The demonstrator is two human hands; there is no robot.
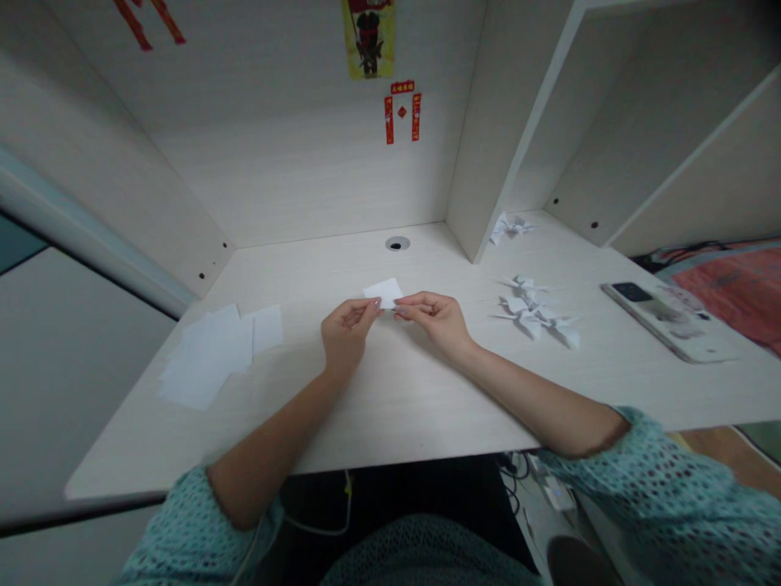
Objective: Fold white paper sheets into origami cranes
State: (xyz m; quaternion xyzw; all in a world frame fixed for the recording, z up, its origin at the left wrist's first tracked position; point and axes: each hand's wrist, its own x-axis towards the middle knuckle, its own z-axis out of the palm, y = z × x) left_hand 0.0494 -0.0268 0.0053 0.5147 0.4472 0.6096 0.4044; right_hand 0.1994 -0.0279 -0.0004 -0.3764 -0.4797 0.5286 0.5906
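Observation:
A small white piece of paper (pixel 383 290) is held up over the middle of the desk, between my two hands. My left hand (pixel 347 325) pinches its near left corner between thumb and fingers. At the near right corner, my right hand (pixel 438 320) grips the same paper with thumb and fingertips. Off to the left lies a loose pile of white paper sheets (pixel 204 358), with a smaller sheet (pixel 268 327) beside it. Several folded white paper cranes (pixel 530 313) rest to the right of my right hand.
More folded paper (pixel 511 228) sits behind the upright divider (pixel 509 138). A phone (pixel 668 321) lies at the right of the desk (pixel 366 415), near a red cloth (pixel 738 289). A round cable hole (pixel 398 243) is near the back panel. Cables and a power strip (pixel 552 488) are below.

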